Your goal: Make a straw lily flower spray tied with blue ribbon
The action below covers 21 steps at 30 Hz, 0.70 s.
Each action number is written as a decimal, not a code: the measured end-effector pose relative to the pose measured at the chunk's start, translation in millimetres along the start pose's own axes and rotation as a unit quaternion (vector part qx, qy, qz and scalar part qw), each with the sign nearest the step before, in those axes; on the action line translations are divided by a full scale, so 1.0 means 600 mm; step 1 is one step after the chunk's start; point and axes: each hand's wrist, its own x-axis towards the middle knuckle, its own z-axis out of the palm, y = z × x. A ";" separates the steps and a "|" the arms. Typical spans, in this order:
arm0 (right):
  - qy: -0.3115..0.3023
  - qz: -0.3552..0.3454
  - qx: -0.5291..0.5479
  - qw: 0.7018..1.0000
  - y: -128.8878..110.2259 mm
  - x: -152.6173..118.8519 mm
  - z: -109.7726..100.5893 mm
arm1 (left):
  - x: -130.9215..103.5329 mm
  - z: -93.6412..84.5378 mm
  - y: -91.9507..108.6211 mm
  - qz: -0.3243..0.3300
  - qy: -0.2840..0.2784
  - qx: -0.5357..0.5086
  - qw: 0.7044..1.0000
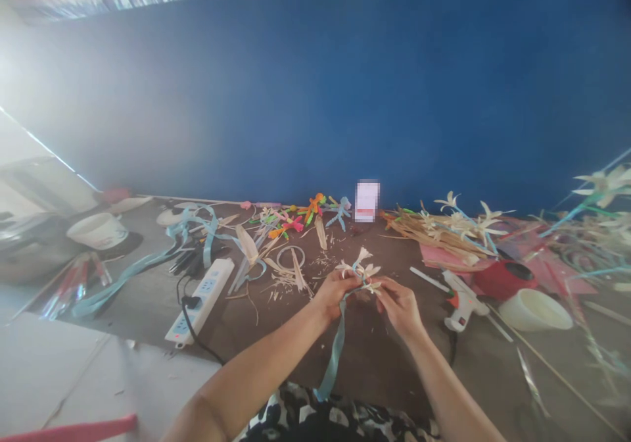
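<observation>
Near the middle of the dark table, my left hand (335,292) is closed on a small bunch of pale flowers (363,268) with thin petals. My right hand (400,304) pinches the same bunch from the right, its fingertips at the lower petals. A light blue ribbon (336,353) runs from the bunch and hangs down past my left hand toward my lap. Pale shreds (286,277) lie on the table beyond my left hand.
A power strip (201,302) and a white bowl (98,230) are at left. On the right are a glue gun (463,302), a white cup (536,310) and dried stalks (434,231). Colourful small figures (315,208) stand near the blue wall (315,87).
</observation>
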 end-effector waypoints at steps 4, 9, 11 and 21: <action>0.048 0.044 0.009 0.998 0.011 0.002 -0.006 | 0.006 0.000 0.000 0.022 0.042 -0.023 0.999; 0.093 0.022 -0.053 0.994 0.022 -0.006 0.000 | 0.013 -0.007 -0.010 0.005 0.072 -0.039 0.997; 0.092 0.024 -0.056 0.994 0.025 -0.006 0.007 | 0.013 -0.009 -0.015 0.008 0.067 -0.041 0.997; 0.094 -0.045 -0.106 0.989 0.024 0.012 0.027 | 0.007 -0.018 -0.042 0.063 0.065 -0.026 0.996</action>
